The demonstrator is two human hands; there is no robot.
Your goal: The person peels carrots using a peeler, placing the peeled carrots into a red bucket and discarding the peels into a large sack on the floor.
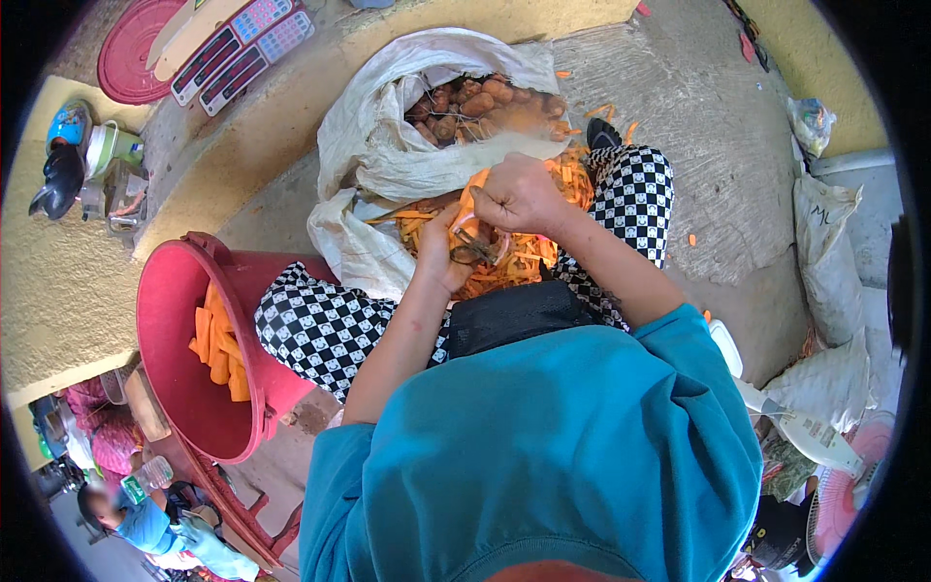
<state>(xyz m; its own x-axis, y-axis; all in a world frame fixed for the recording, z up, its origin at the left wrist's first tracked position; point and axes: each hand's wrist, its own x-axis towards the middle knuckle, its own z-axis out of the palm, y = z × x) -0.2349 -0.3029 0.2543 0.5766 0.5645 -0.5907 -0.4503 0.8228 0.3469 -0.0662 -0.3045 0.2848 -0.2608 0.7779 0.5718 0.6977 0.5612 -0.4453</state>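
My left hand (436, 252) is closed on a partly peeled orange root (465, 213) over a heap of orange peelings (519, 272). My right hand (514, 199) is curled at the top of that root, gripping something too hidden to name. Both hands are between my knees, in checked trousers. Just beyond them, a white woven sack (359, 97) lies open with brown, unpeeled roots (461, 107) inside. To my left, a large red bucket (170, 339) holds peeled orange pieces (218, 349).
A raised yellow ledge (204, 170) carries scales (242, 53), a red lid (121, 63) and small containers. Sacks (819, 262) and a pink fan (853, 466) are at the right. Another person (165, 533) in blue is at the lower left, beside red furniture.
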